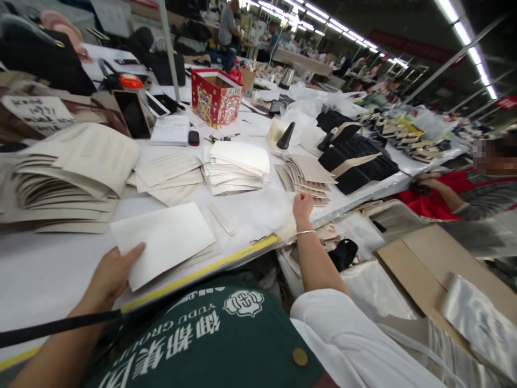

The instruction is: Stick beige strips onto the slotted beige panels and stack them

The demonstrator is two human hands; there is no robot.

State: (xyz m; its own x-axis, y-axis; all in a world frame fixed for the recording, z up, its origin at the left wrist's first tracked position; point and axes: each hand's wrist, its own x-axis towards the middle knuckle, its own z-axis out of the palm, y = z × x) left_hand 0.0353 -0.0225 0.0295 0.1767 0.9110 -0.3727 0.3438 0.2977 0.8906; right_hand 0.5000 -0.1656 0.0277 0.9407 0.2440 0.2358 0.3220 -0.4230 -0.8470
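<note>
My left hand (113,275) pinches the near left edge of a white rectangular sheet (169,242), thumb on top and fingers underneath. The sheet lies over other pale pieces at the table's front edge. At the right, my right hand (302,207) is curled into a fist just in front of a fanned stack of beige pieces (309,171). Whether anything is inside its fingers is hidden. Between the hands lies a thin pale strip (221,219). Beyond it stand a pile of white sheets (238,164) and some loose cream pieces (172,172).
A large stack of curved cream panels (76,178) is on the left. Farther back are a red patterned box (216,97) and a phone (131,114). Black bag parts (355,156) lie to the right. Cardboard (452,269) rests below the table, and a co-worker in red (436,188) sits beyond.
</note>
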